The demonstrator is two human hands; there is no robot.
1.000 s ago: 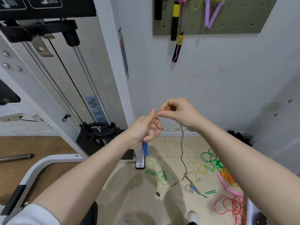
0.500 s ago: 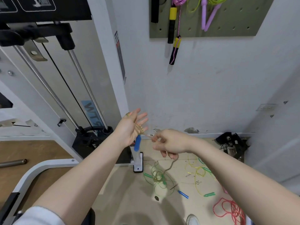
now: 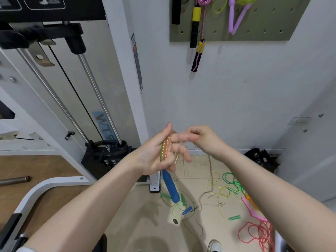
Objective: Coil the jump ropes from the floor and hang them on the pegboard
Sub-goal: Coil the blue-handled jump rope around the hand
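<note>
Both forearms bare from elbow to wrist. Left hand (image 3: 154, 157) and right hand (image 3: 203, 140) ungloved, no rings, watch or bands showing. Edge of white sleeve (image 3: 25, 249) at near left corner. White shoe toe (image 3: 215, 246) at near edge, right of centre.

Only readable bit is upside-down "WTS"-ish lettering on a light blue sticker (image 3: 102, 122) on the white weight-machine frame (image 3: 116, 70), far left; narrow label above too blurry.

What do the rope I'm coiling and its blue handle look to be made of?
Rope: seemingly braided fabric cord, tan with orange and green flecks; woven pattern visible, matte. Blue handle: probably plastic or foam, uniformly coloured and smooth; blur leaves it open.
</note>
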